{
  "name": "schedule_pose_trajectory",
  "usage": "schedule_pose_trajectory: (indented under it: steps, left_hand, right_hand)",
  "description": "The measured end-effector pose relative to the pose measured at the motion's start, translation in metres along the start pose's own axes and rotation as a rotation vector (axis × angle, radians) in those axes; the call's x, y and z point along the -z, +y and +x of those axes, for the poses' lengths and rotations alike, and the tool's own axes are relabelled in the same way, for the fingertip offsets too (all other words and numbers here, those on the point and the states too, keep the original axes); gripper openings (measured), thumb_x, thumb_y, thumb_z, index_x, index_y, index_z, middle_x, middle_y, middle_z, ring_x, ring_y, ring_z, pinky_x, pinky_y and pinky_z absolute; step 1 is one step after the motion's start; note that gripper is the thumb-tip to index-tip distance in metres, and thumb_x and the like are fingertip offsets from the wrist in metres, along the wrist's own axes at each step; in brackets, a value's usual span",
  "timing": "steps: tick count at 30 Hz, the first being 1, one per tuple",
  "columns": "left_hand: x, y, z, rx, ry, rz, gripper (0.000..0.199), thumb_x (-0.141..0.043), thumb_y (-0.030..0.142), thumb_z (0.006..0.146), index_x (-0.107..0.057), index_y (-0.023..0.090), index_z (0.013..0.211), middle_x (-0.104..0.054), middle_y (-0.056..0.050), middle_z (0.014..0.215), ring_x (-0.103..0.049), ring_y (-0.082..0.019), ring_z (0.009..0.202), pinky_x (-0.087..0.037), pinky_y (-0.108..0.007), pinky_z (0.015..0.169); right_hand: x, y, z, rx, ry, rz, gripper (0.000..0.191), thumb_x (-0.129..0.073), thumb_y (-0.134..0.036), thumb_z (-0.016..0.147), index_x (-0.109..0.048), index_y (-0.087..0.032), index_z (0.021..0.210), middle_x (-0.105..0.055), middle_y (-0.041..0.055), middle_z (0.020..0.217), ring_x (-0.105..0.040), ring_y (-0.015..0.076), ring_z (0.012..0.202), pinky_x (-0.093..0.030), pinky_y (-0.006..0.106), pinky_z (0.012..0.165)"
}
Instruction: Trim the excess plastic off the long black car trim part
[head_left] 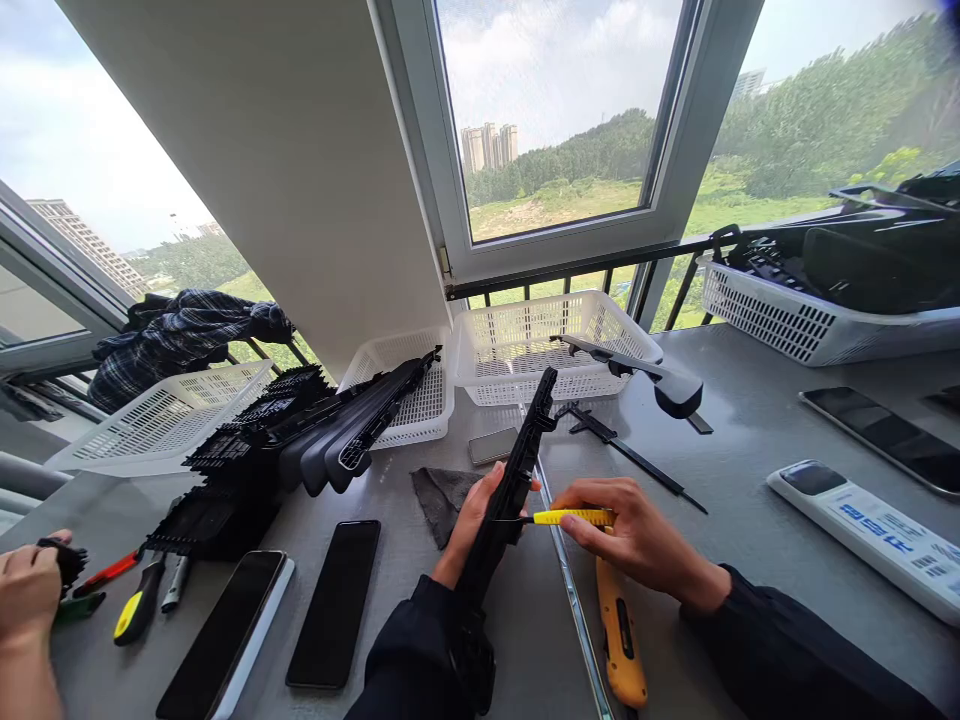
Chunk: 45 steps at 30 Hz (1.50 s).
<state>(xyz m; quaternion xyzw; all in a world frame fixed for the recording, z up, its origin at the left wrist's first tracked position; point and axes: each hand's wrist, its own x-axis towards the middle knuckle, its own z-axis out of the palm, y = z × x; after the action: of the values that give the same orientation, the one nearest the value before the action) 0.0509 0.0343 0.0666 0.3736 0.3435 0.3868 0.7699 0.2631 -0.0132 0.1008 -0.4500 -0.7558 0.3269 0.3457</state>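
Note:
A long black plastic part point(499, 540) is gripped by my left hand point(471, 522), tilted with its upper end pointing away from me. My right hand point(626, 530) is closed around a small yellow-handled tool point(574, 517), whose thin dark tip touches or nearly touches the part's side. Below my right hand lies an orange and yellow utility knife point(621, 640). A long metal strip point(574, 590) runs along the table between my hands. A dark grey cloth point(442, 500) is just left of my left hand.
Another person's hand point(30, 590) is at the far left, near screwdrivers. Black parts point(247, 460) are stacked left, two phones point(335, 603) in front. White baskets point(551, 385) line the back; a black caliper point(637, 458) and white packaged device point(862, 530) lie right.

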Motion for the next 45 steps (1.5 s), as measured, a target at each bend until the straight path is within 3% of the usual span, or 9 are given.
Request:
schedule_pose_trajectory:
  steps: [5, 10, 13, 17, 26, 33, 39, 45]
  left_hand:
    - [0.005, -0.004, 0.004, -0.011, 0.027, 0.002, 0.069, -0.068, 0.076, 0.083, -0.08, 0.01, 0.099, -0.058, 0.001, 0.055, -0.045, -0.009, 0.043, -0.032, -0.023, 0.044]
    - [0.006, 0.003, 0.002, -0.012, 0.116, -0.009, 0.065, -0.073, 0.073, 0.083, -0.079, 0.01, 0.098, -0.065, -0.003, 0.063, -0.057, -0.011, 0.051, -0.038, -0.022, 0.048]
    - [0.009, 0.01, 0.0, -0.086, 0.147, -0.037, 0.063, -0.074, 0.071, 0.084, -0.079, 0.011, 0.1, -0.065, -0.003, 0.063, -0.056, -0.011, 0.05, -0.038, -0.022, 0.048]
    - [0.014, 0.016, -0.001, -0.195, 0.221, -0.11, 0.063, -0.072, 0.071, 0.085, -0.078, 0.011, 0.104, -0.065, -0.002, 0.063, -0.052, -0.009, 0.049, -0.038, -0.021, 0.047]
    - [0.011, 0.02, -0.003, -0.177, 0.305, -0.278, 0.061, -0.077, 0.068, 0.084, -0.076, 0.013, 0.111, -0.069, -0.001, 0.069, -0.057, -0.01, 0.05, -0.042, -0.019, 0.044]
    - [-0.006, 0.014, -0.004, -0.257, 0.361, -0.37, 0.042, -0.083, 0.051, 0.086, -0.075, 0.019, 0.11, -0.081, -0.006, 0.103, -0.072, -0.014, 0.074, -0.056, -0.021, 0.059]
    - [-0.011, 0.004, 0.0, -0.259, 0.354, -0.192, 0.044, -0.084, 0.053, 0.082, -0.076, 0.013, 0.1, -0.081, -0.016, 0.112, -0.076, -0.023, 0.091, -0.044, -0.02, 0.047]
    - [-0.005, 0.011, -0.001, -0.263, 0.393, -0.171, 0.052, -0.086, 0.058, 0.076, -0.079, 0.012, 0.099, -0.082, -0.013, 0.099, -0.074, -0.019, 0.077, -0.044, -0.02, 0.048]
  right_hand:
    - [-0.002, 0.002, 0.001, -0.019, 0.022, -0.004, 0.03, -0.058, -0.041, 0.101, -0.076, -0.021, 0.089, -0.073, 0.0008, 0.078, -0.062, 0.0167, 0.071, -0.04, 0.029, 0.069]
    - [-0.001, 0.005, 0.001, -0.028, 0.12, -0.032, 0.036, -0.055, -0.045, 0.102, -0.074, -0.02, 0.084, -0.07, 0.001, 0.074, -0.059, 0.0163, 0.067, -0.039, 0.029, 0.065]
    - [0.0, 0.004, 0.0, -0.003, 0.159, 0.006, 0.037, -0.054, -0.046, 0.102, -0.074, -0.02, 0.087, -0.072, 0.0017, 0.077, -0.061, 0.0169, 0.069, -0.042, 0.028, 0.066]
    - [-0.002, 0.001, 0.0, 0.015, 0.161, -0.015, 0.034, -0.055, -0.045, 0.102, -0.074, -0.02, 0.089, -0.072, 0.0018, 0.078, -0.062, 0.0163, 0.068, -0.042, 0.028, 0.064]
    - [-0.01, 0.005, -0.001, 0.028, 0.146, -0.033, 0.029, -0.057, -0.041, 0.102, -0.075, -0.021, 0.092, -0.075, 0.0022, 0.081, -0.066, 0.0171, 0.072, -0.045, 0.028, 0.068]
    - [-0.012, 0.004, 0.001, -0.043, 0.21, -0.049, 0.035, -0.054, -0.046, 0.105, -0.077, -0.021, 0.096, -0.077, 0.0036, 0.088, -0.069, 0.0194, 0.08, -0.047, 0.029, 0.073]
    - [-0.015, 0.014, 0.004, -0.104, 0.206, -0.074, 0.042, -0.051, -0.052, 0.105, -0.078, -0.022, 0.098, -0.078, 0.004, 0.088, -0.069, 0.0209, 0.08, -0.049, 0.03, 0.075]
    - [-0.013, 0.014, 0.004, -0.097, 0.185, -0.063, 0.041, -0.052, -0.052, 0.105, -0.077, -0.021, 0.096, -0.078, 0.0037, 0.089, -0.069, 0.0204, 0.081, -0.048, 0.029, 0.075]
